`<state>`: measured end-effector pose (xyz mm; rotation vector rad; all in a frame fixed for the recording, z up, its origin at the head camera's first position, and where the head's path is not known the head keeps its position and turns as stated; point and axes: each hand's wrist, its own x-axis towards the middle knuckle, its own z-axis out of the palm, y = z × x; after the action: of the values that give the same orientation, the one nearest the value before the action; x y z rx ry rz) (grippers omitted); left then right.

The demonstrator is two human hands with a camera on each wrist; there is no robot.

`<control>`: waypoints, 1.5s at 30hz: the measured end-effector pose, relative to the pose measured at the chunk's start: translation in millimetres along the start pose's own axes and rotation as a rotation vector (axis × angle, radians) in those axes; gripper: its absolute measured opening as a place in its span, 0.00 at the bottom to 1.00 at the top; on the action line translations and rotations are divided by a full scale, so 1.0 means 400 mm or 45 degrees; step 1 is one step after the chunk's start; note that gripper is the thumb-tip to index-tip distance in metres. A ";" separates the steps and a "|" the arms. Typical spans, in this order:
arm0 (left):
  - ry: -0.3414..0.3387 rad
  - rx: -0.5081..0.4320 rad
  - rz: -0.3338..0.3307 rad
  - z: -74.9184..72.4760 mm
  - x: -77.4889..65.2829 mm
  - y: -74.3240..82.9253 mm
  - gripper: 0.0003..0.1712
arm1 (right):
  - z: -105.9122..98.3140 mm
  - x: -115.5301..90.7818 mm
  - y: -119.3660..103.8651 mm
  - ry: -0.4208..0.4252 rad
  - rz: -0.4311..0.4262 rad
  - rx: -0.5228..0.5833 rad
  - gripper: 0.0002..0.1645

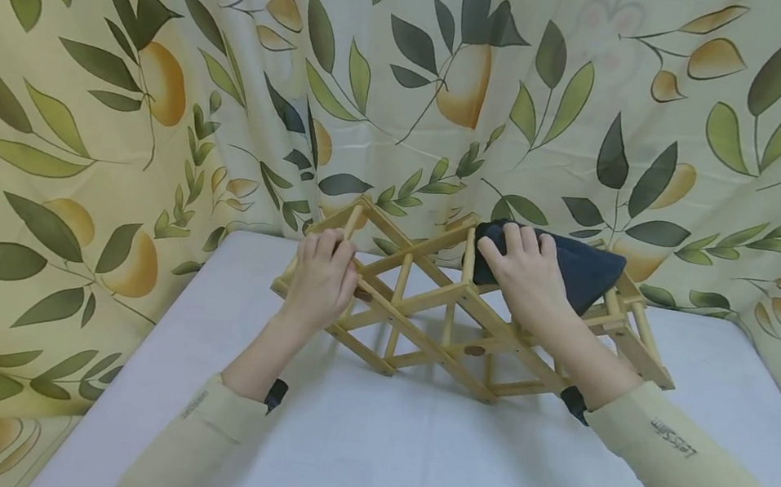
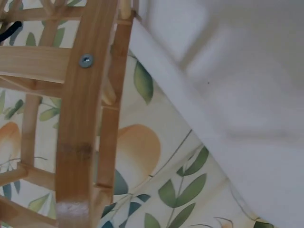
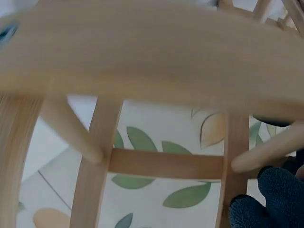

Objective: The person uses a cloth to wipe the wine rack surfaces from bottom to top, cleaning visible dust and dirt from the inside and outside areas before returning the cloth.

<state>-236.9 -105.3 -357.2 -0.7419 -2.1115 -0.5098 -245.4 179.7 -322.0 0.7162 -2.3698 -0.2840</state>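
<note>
A folding lattice rack (image 1: 403, 278) of pale wooden slats and dowels stands expanded across the table. At its left end, my left hand (image 1: 321, 280) grips the top of the frame with curled fingers. My right hand (image 1: 527, 278) holds a dark blue towel (image 1: 587, 269) that lies over the rack's right part; some fingertips are hidden. Seen from the left wrist, a slat (image 2: 78, 133) with a metal screw fills the left side, and that hand is out of sight. The right wrist view shows the towel's fuzzy fabric (image 3: 285, 204) in the lower right corner, beside a dowel.
A white-covered table (image 1: 348, 452) lies under the rack. Behind and to both sides hangs a curtain (image 1: 245, 109) printed with leaves and fruit, close to the table's back edge. Black bands (image 1: 276, 395) show at both wrists.
</note>
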 end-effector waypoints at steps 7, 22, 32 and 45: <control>0.150 -0.074 0.054 0.018 0.001 -0.009 0.10 | 0.016 0.015 -0.020 -0.176 0.142 0.144 0.30; 0.216 -0.096 0.085 0.026 -0.002 -0.013 0.10 | 0.033 0.019 -0.021 -0.300 0.237 0.275 0.24; 0.321 -0.147 0.136 0.036 0.001 -0.023 0.10 | 0.045 0.028 -0.028 -0.200 0.335 0.421 0.22; 0.399 -0.178 0.224 0.041 0.008 -0.032 0.10 | 0.049 0.041 -0.029 -0.065 0.346 0.395 0.20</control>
<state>-256.3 -104.2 -365.4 -0.8585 -1.7167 -0.6373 -263.3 161.3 -332.9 0.5175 -2.5528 0.1875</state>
